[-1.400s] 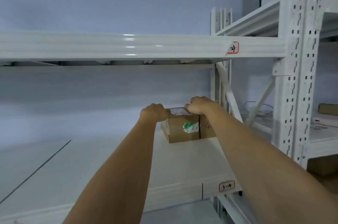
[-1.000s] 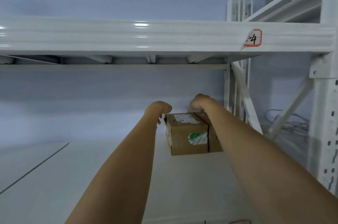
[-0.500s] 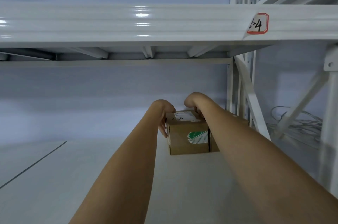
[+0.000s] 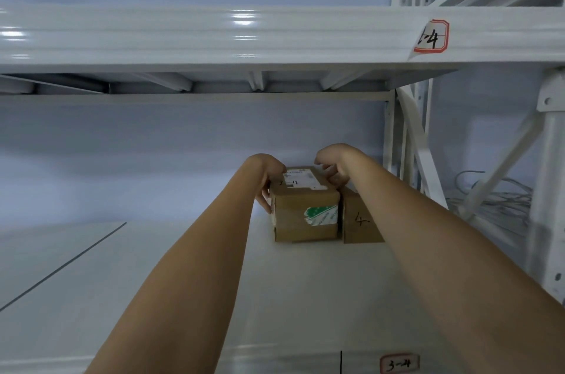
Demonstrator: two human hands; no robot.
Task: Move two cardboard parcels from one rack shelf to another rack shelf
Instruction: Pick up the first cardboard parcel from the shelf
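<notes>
Two brown cardboard parcels stand side by side far back on the white rack shelf [image 4: 305, 297]. The left parcel [image 4: 305, 214] has a white label on top and a green-and-white sticker on its front. The right parcel [image 4: 356, 222] is marked "4" and is partly hidden by my right forearm. My left hand [image 4: 266, 181] wraps the left parcel's left side, fingers pointing down. My right hand [image 4: 333, 164] curls over that parcel's top right edge, with fingertips in the gap between the two parcels. Both parcels rest on the shelf.
The upper shelf beam [image 4: 275, 37] crosses overhead, with a red-edged tag [image 4: 431, 36] on it. A tag reading "3-4" [image 4: 399, 364] marks the lower shelf's front edge. White rack uprights and braces [image 4: 550, 190] stand to the right, with loose grey cables [image 4: 495, 199] behind them.
My hands were on top of the parcels; now the left hand has slid down the left parcel's side and the right hand has hooked over its right edge. The view has shifted closer.
</notes>
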